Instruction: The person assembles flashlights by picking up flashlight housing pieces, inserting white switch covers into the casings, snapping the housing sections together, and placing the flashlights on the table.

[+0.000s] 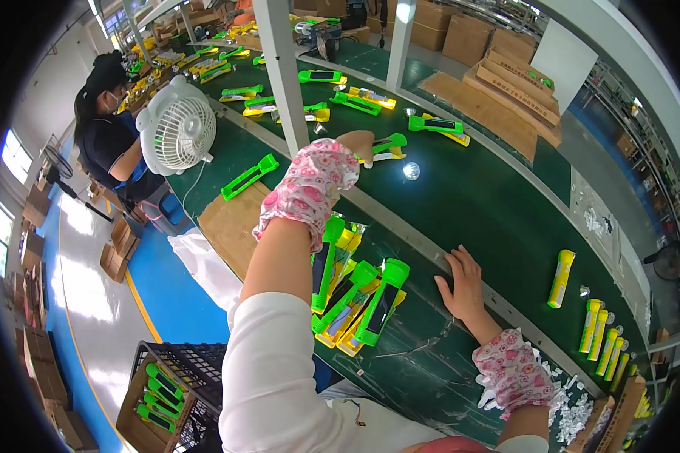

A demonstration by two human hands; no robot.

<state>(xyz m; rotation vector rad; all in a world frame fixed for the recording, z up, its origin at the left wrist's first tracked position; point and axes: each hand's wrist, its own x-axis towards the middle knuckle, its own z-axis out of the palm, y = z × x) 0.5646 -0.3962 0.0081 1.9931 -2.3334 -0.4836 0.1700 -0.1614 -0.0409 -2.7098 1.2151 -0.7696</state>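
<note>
My left hand (pixel 357 143) reaches far across the green bench, fingers bent around the near end of a green-and-yellow flashlight (pixel 389 143). Just right of it, a bright clear reflector cup (pixel 411 171) lies on the green surface. My right hand (pixel 465 288) rests with fingers spread on the metal strip along the bench, holding nothing. Between my arms lies a group of green flashlight casings with dark panels (pixel 384 302), and yellow halves and wires show beneath them. A single green casing (pixel 250 177) lies left of my left forearm.
Flashlight pieces (pixel 359 102) line the far bench. Yellow flashlight bodies (pixel 597 332) and small white parts (pixel 574 415) lie at right. A white post (pixel 281 75) and a fan (pixel 180 124) stand near my left arm. A co-worker (pixel 106 128) sits beyond. A black crate (pixel 181 370) holds green casings.
</note>
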